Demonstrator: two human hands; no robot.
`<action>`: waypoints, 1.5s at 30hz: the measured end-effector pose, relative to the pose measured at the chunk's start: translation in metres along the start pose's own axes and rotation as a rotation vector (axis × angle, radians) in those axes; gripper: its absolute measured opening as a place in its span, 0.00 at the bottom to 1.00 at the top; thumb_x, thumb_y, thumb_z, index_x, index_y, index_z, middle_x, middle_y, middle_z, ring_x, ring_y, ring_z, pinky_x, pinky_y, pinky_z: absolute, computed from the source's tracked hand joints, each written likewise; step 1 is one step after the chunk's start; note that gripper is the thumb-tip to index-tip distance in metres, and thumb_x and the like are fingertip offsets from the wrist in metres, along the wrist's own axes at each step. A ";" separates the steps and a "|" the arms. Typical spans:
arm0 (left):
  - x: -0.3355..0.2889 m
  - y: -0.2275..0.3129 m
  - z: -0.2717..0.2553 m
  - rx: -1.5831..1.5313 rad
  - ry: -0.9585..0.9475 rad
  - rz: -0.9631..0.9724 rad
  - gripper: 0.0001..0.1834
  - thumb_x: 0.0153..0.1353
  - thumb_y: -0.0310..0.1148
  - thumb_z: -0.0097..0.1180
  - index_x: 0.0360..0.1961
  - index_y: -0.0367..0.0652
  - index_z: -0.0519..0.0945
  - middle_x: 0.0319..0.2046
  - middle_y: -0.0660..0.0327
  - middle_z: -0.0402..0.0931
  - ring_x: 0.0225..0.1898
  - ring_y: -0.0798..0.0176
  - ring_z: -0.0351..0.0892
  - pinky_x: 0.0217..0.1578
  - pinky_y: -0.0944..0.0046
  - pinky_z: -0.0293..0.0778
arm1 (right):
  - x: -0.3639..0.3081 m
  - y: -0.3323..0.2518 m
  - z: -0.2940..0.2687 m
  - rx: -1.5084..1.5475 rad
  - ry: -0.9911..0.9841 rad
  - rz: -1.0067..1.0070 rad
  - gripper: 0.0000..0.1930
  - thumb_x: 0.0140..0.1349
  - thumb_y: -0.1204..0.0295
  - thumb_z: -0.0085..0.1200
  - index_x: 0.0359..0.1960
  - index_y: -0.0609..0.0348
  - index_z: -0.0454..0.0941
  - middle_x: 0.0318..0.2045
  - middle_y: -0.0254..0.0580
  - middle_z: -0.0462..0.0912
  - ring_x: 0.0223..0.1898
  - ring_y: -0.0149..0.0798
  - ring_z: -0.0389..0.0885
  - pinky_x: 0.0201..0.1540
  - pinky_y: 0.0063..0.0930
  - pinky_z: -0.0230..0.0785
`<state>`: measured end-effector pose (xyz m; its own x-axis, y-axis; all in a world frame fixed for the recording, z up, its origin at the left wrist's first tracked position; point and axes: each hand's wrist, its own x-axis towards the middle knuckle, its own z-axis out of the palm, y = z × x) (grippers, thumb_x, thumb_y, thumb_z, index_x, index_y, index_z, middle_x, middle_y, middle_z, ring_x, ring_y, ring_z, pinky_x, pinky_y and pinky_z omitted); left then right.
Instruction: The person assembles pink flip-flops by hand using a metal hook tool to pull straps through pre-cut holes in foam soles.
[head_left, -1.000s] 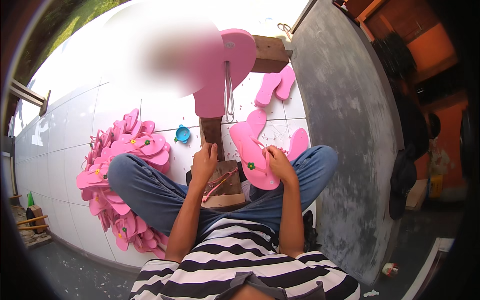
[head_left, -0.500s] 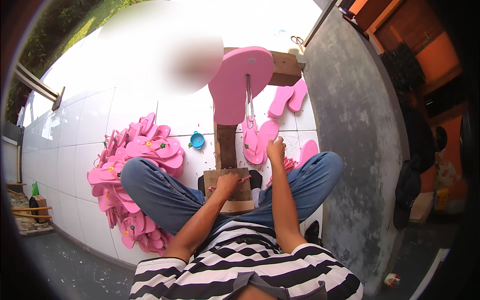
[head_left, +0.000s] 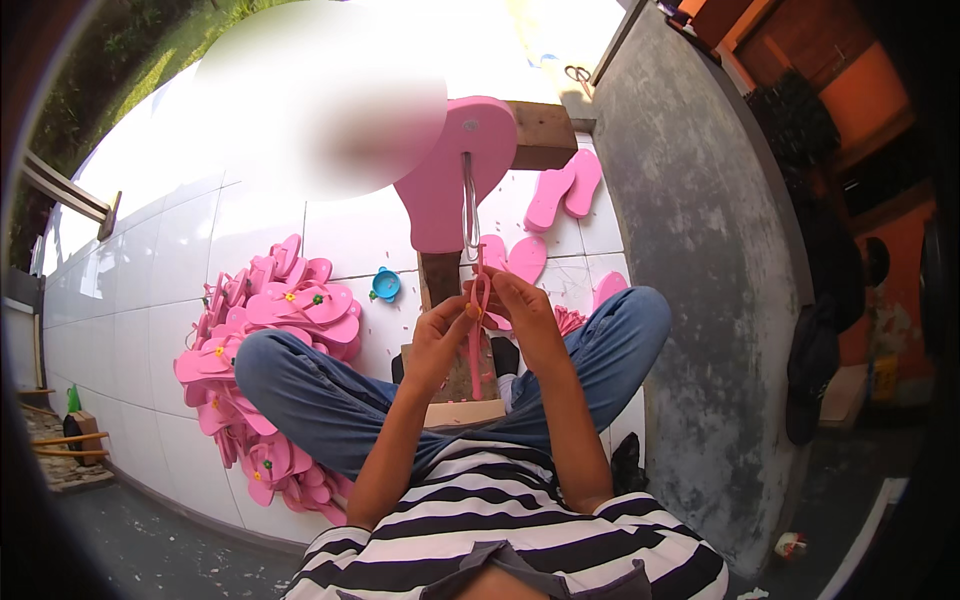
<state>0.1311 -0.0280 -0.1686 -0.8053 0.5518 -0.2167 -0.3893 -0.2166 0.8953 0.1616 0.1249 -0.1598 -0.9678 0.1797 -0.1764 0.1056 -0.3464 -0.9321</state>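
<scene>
A pink flip-flop strap (head_left: 475, 350) hangs upright between my hands, in front of the wooden stand. My left hand (head_left: 438, 338) pinches it at mid-length, and a small yellow piece shows by the fingertips. On the strap's upper part, the thumb and fingers of my right hand (head_left: 527, 322) are closed. Just beyond them a large pink flip-flop sole (head_left: 440, 205) rests on the wooden stand (head_left: 440, 280), with a long metal loop tool (head_left: 468, 200) standing out from it. Part of the sole is hidden by a blurred patch.
Pink flip-flops (head_left: 300, 305) with small flowers lie heaped at left. A blue cup (head_left: 386, 285) sits on the tiles. Loose pink soles (head_left: 548, 198) lie right of the stand, and several pink straps (head_left: 568, 320) by my right knee. A grey ledge (head_left: 700, 250) runs along the right.
My left hand has risen from the wooden block with the strap. My right hand has come in leftward and now grips the strap too. The view has shifted slightly.
</scene>
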 end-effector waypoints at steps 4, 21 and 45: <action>-0.010 0.021 0.006 -0.030 -0.099 0.045 0.15 0.70 0.36 0.53 0.51 0.37 0.77 0.34 0.61 0.83 0.30 0.72 0.80 0.31 0.73 0.74 | -0.004 -0.033 0.026 0.091 0.024 -0.083 0.18 0.72 0.65 0.49 0.54 0.67 0.77 0.40 0.41 0.83 0.41 0.29 0.79 0.46 0.24 0.71; 0.037 0.186 0.001 0.781 0.265 1.084 0.08 0.63 0.27 0.58 0.43 0.40 0.81 0.33 0.59 0.83 0.33 0.69 0.81 0.30 0.70 0.73 | -0.020 -0.098 0.068 0.075 0.008 -0.474 0.08 0.63 0.76 0.60 0.42 0.63 0.78 0.38 0.36 0.84 0.32 0.19 0.73 0.34 0.14 0.66; 0.042 0.197 0.019 0.856 -0.071 0.809 0.13 0.57 0.35 0.66 0.40 0.37 0.84 0.30 0.55 0.82 0.34 0.61 0.82 0.37 0.63 0.75 | -0.008 -0.144 0.041 -0.652 -0.054 -0.571 0.07 0.60 0.74 0.63 0.39 0.61 0.84 0.35 0.40 0.78 0.35 0.29 0.79 0.38 0.21 0.74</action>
<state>0.0289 -0.0319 0.0058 -0.6424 0.5516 0.5320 0.6719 0.0716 0.7371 0.1451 0.1360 -0.0111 -0.9204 0.1151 0.3736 -0.3059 0.3831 -0.8716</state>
